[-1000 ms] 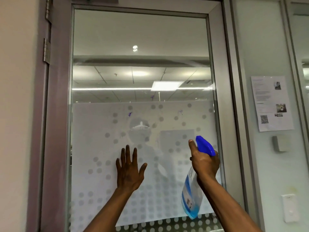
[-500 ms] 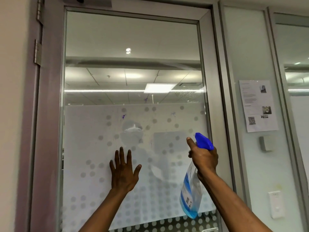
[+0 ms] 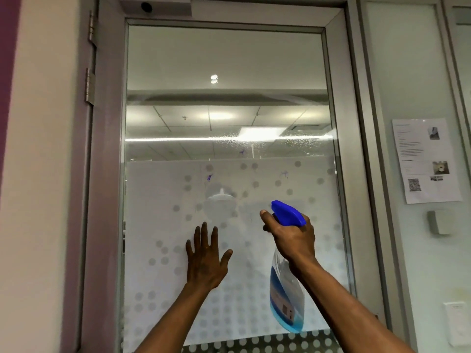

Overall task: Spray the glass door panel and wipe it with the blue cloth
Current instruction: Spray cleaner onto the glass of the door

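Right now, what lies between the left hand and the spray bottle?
In the head view, only bare frosted, dotted glass door panel separates the left hand, flat on it, from the spray bottle in the right hand.

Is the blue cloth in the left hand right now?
No, the left hand is empty, spread flat against the glass door panel, with no cloth in view.

Notice [image 3: 426, 160] right of door (hinges [image 3: 89, 85] left).
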`<action>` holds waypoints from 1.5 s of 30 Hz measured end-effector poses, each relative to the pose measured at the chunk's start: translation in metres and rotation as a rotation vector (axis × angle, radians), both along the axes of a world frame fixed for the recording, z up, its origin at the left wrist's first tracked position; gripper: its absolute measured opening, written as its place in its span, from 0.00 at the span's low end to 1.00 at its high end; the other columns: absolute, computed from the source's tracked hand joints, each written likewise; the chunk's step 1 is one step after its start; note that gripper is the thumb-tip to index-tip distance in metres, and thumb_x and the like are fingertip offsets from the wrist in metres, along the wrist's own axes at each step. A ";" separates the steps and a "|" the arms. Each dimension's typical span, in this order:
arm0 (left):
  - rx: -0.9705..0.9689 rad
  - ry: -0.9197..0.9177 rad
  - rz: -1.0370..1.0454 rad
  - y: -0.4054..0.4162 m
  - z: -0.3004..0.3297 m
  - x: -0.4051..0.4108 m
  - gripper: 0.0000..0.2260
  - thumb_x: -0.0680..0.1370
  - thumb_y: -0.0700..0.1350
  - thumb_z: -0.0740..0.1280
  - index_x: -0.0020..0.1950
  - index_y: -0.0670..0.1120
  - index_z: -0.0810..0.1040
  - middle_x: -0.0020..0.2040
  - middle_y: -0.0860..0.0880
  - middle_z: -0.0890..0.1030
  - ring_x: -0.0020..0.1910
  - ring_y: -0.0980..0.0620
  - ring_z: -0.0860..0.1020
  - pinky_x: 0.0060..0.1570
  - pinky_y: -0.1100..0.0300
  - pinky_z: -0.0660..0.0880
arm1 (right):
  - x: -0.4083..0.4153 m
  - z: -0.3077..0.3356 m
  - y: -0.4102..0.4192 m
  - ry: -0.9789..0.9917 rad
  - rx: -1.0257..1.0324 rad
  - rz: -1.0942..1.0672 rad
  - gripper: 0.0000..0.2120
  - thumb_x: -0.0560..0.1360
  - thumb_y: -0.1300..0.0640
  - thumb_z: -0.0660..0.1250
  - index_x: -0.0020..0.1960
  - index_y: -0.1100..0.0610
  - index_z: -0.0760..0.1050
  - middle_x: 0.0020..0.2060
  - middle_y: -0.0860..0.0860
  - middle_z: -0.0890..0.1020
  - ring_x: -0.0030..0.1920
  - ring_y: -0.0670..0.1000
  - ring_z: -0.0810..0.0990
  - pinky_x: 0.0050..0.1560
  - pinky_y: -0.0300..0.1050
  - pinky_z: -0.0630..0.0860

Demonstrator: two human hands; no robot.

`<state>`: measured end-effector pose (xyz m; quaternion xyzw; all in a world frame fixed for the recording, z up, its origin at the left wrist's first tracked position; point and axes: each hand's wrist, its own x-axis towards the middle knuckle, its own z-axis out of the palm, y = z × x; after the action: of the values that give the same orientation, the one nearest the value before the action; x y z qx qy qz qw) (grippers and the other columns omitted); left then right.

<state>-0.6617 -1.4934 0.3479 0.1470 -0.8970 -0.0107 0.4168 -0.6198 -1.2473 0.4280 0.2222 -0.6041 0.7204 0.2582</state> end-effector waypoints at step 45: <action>0.120 -0.066 -0.069 0.016 -0.039 0.029 0.35 0.81 0.67 0.49 0.84 0.51 0.44 0.84 0.46 0.40 0.84 0.44 0.39 0.81 0.41 0.42 | 0.005 -0.071 0.010 -0.078 0.097 -0.283 0.20 0.70 0.43 0.76 0.30 0.54 0.74 0.28 0.54 0.84 0.33 0.57 0.84 0.43 0.51 0.81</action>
<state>-0.6331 -1.4774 0.3087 0.1408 -0.9124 -0.0741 0.3770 -0.6150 -1.2374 0.3573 0.1188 -0.6730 0.6549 0.3224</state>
